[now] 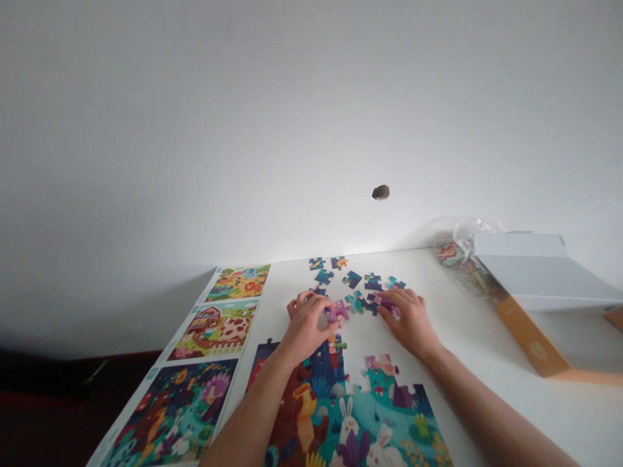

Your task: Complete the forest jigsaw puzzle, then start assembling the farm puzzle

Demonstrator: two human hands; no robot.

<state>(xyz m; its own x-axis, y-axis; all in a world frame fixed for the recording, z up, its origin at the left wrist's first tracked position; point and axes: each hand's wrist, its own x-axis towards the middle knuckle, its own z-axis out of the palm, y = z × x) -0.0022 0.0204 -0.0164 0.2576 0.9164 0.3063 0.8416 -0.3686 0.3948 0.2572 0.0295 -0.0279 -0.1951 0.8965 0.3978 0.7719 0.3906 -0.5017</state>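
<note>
Nearest me, the part-built forest jigsaw (357,408) lies on the white surface (467,344). Beyond, my left hand (306,322) pinches a pink piece (339,313) between nearly closed fingers (318,303); my right hand (409,319) half-curls over a purple piece (383,302), though I cannot tell whether it grips. Farther off, loose pieces (372,281) lie scattered.

Beyond the left hand (307,322) and the right hand (406,318) rises a plain, pale wall (243,130). A small ragged hole (380,192) pierces it above the right hand, slightly toward the left one. Beneath both hands spreads a white worktop (477,344), its far edge meeting the wall. Well left of the left hand lies a dark, reddish area (48,405), too dim to identify. Light is soft, the wall greyer leftward of the hands.
</note>
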